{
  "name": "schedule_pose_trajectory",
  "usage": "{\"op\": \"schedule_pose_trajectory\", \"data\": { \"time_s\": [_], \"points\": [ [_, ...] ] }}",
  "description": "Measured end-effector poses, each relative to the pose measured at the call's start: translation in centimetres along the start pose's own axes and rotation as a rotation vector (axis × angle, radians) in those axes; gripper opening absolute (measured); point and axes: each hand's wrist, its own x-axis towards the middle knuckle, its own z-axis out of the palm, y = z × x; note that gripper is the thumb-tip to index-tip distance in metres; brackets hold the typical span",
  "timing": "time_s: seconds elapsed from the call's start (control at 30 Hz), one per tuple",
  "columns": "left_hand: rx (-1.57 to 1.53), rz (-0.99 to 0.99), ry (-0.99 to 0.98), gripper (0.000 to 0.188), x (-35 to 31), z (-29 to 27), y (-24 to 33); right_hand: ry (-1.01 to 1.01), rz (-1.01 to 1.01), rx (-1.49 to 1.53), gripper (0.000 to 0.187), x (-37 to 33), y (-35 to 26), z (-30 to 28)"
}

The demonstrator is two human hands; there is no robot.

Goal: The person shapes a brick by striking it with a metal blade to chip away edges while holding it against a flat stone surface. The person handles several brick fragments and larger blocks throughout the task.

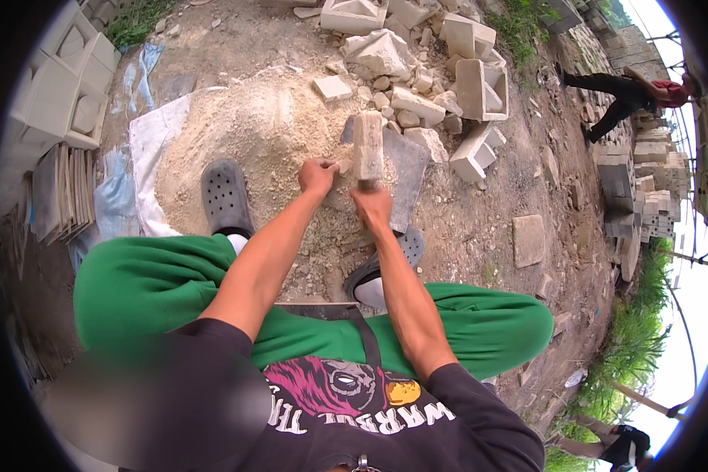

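My right hand is closed around the short handle of a dusty, block-headed mallet. The mallet's long pale head stands over a dark grey slab on the ground. Just left of the mallet, my left hand is closed, its fingertips pinching a small pale piece of stone close to the slab. Part of that piece is hidden by the fingers and the mallet head. A mound of crushed pale rubble spreads beyond and to the left of my left hand.
Broken pale blocks and hollow block pieces lie beyond the slab. A white sheet edges the mound. Stacked blocks and thin boards stand at left. At far right is a person in a red top; another person is lower right.
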Motion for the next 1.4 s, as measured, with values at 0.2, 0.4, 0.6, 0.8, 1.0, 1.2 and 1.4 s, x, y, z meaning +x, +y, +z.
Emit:
{"op": "schedule_pose_trajectory", "data": {
  "time_s": [0.2, 0.4, 0.6, 0.8, 1.0, 1.2, 1.4],
  "points": [
    [-0.012, 0.017, -0.037, 0.021, -0.1, -0.3, -0.6, 0.153, -0.21, 0.015, 0.029, 1.0, -5.8, -3.7],
    [0.003, -0.05, -0.037, 0.023, -0.6, -0.9, -0.4, 0.232, -0.441, 0.204, 0.025, 0.0, -11.0, -6.3],
    [-0.02, -0.04, -0.056, 0.024, -0.2, 0.0, 0.0, 0.023, -0.016, -0.03, 0.027, 0.9, -0.4, -0.3],
    [0.016, -0.061, -0.03, 0.023, -0.9, -0.7, 0.6, -0.078, 0.026, 0.189, 0.026, 1.2, -3.9, -4.0],
    [0.016, -0.038, -0.039, 0.022, -0.8, -0.5, -0.4, 0.175, -0.415, 0.246, 0.025, 0.7, -14.8, -9.8],
    [-0.005, -0.029, -0.019, 0.022, -0.1, 0.1, -0.3, 0.379, -0.593, 0.082, 0.04, 0.5, -6.8, -2.3],
    [-0.016, -0.063, -0.014, 0.022, -0.4, -0.1, -0.5, -0.081, 0.108, 0.121, 0.038, 0.9, -1.9, -2.9]
  ]
}}
